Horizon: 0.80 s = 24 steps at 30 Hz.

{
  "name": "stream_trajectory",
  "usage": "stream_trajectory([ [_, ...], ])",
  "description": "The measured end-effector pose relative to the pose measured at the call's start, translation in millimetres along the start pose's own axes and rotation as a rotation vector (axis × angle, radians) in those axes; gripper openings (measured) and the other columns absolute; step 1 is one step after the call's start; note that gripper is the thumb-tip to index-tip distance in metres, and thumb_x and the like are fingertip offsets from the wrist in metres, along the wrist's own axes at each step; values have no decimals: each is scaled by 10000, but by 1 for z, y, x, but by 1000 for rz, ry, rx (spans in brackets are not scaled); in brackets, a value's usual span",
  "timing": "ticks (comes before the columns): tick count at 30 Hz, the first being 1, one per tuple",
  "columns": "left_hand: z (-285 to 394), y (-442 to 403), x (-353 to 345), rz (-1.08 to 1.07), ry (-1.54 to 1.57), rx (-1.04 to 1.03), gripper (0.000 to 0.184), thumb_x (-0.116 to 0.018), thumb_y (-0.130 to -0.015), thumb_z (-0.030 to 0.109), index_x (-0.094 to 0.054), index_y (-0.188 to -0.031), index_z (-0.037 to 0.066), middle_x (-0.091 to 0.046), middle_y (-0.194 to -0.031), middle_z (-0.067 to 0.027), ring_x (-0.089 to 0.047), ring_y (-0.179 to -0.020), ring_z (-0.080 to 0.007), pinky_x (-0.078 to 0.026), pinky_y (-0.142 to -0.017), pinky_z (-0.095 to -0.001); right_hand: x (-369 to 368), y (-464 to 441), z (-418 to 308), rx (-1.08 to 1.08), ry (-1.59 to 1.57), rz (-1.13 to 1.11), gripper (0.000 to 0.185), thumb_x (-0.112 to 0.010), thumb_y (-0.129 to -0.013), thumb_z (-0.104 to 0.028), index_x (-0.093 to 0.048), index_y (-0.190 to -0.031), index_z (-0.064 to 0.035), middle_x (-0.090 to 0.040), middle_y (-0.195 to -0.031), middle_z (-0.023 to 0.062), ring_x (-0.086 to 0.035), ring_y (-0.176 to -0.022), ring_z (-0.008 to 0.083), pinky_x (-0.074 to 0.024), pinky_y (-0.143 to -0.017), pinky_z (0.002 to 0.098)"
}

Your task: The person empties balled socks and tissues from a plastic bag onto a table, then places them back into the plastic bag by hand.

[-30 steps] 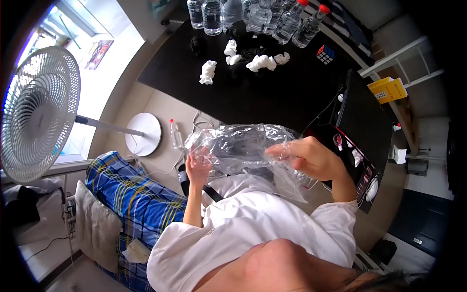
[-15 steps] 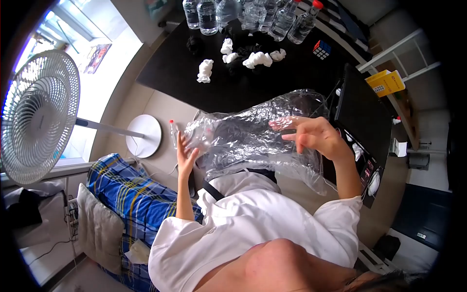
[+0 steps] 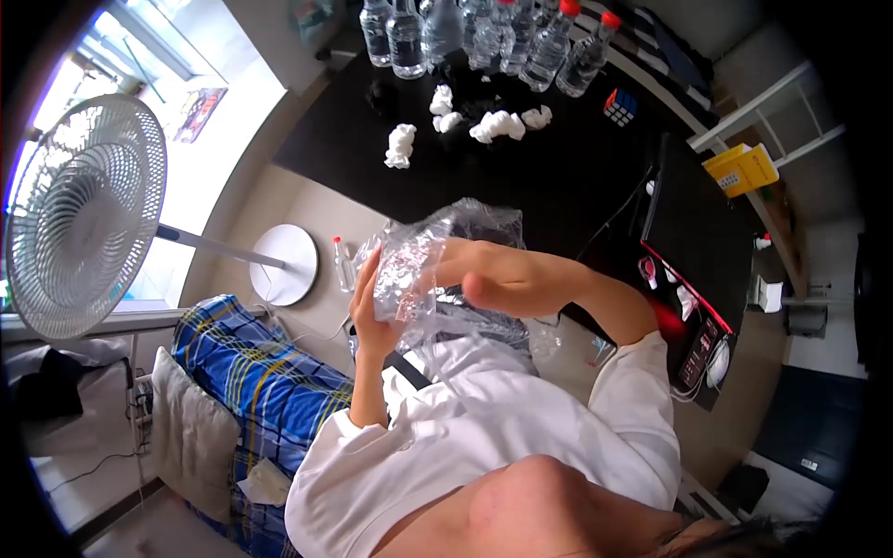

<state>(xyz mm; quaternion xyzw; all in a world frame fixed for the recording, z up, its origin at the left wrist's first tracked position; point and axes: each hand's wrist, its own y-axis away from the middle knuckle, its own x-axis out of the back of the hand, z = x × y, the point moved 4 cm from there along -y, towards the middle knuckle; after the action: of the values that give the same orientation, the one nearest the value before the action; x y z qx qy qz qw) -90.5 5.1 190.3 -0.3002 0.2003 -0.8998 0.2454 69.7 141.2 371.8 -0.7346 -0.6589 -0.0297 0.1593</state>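
Observation:
A crumpled sheet or bag of clear plastic film (image 3: 465, 223) is bunched between my hands, above my lap and the front edge of the black table. My left hand (image 3: 369, 312) holds its left end, fingers pointing up along the film and thumb hidden behind it. My right hand (image 3: 456, 265) reaches across to the left and meets the same bunched end. Shiny film covers its fingertips, while its thumb shows in front. Loose film hangs below my right forearm. On the floor past my left hand stands a small clear bottle (image 3: 343, 265) with a red cap.
Several clear bottles (image 3: 406, 42), some red-capped, line the far side of the black table (image 3: 549, 186). White crumpled cloth pieces (image 3: 498, 126) and a puzzle cube (image 3: 620, 107) lie nearer. A monitor (image 3: 698, 214) stands right; a fan (image 3: 88, 214) and blue plaid bedding (image 3: 251, 372) are left.
My right hand has swung left to my left hand, bringing the right end of the plastic film with it. The film, stretched wide before, is now folded together. The view has shifted slightly.

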Motion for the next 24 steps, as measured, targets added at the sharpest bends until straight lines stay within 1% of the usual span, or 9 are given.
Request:
stream_trajectory([
  [1, -22, 15, 0, 13, 157, 165, 525, -789, -811, 161, -640, -1277, -27, -601, -1378, -253, -580, -1288, -419, -443, -1087, -481, 2, -6, 0, -121, 94, -167, 558, -418, -1058, -521, -651, -1210, -37, -567, -1399, 194, -504, -1326, 382, -407, -1097, 445],
  [3, -5, 2, 16, 21, 142, 68, 578, -781, -809, 255, -634, -1283, -43, -624, -1352, -245, -603, -1265, -406, -456, -1075, -474, -1, -6, 9, -153, 412, -261, 382, -502, -1049, -378, -653, -1195, -59, -596, -1314, 176, -535, -1242, 376, -445, -1060, 443],
  [6, -12, 6, 26, 10, 77, 83, 496, -744, -806, 232, -671, -1201, -58, -661, -1273, -253, -643, -1199, -405, -482, -1028, -450, -2, 7, 26, 3, 811, -181, 343, -614, -981, -359, -647, -1253, -153, -615, -1302, 165, -569, -1225, 357, -464, -1048, 440],
  [12, -26, 9, 30, 54, 43, 72, 346, -713, -878, 228, -697, -1074, -57, -722, -1071, -208, -716, -880, -319, -530, -782, -340, 30, 28, 14, -274, 887, -1, 469, -711, -902, -341, -621, -1314, -134, -614, -1335, 158, -574, -1240, 353, -465, -1047, 439],
  [14, -27, 8, 28, 129, 107, 116, 374, -698, -934, 287, -700, -1070, -62, -732, -1053, -189, -720, -862, -283, -526, -768, -335, 36, 38, 11, -265, 915, 51, 489, -725, -890, -337, -621, -1321, -129, -622, -1326, 144, -580, -1233, 335, -476, -1035, 428],
  [15, -21, 1, 29, 7, 192, 132, 398, -615, -1001, 287, -671, -1178, -65, -706, -1197, -212, -675, -1137, -282, -495, -996, -403, 40, 40, 6, -247, 874, 35, 495, -723, -889, -346, -621, -1320, -126, -627, -1320, 135, -584, -1227, 329, -480, -1031, 421],
  [16, -18, -2, 26, -4, 194, 132, 398, -615, -1001, 287, -671, -1178, -65, -706, -1197, -212, -675, -1137, -282, -495, -996, -403, 43, 41, 3, -229, 834, 21, 500, -721, -887, -356, -620, -1319, -123, -632, -1314, 126, -589, -1222, 324, -483, -1027, 415],
  [22, -16, -7, 20, -19, 158, 204, 328, -648, -990, 276, -683, -1052, -45, -750, -980, -164, -726, -962, -250, -551, -872, -364, 58, 45, -2, -21, 667, -148, 455, -732, -877, -397, -676, -1201, -82, -700, -1158, 87, -653, -1083, 306, -537, -922, 409],
  [24, -20, -6, 18, 52, 149, 196, 276, -672, -963, 234, -700, -1029, -32, -750, -915, -128, -692, -812, -196, -522, -754, -320, 80, 46, -17, 67, 524, 152, 387, -757, -866, -350, -706, -1121, -64, -735, -1006, 74, -691, -960, 290, -552, -850, 393],
])
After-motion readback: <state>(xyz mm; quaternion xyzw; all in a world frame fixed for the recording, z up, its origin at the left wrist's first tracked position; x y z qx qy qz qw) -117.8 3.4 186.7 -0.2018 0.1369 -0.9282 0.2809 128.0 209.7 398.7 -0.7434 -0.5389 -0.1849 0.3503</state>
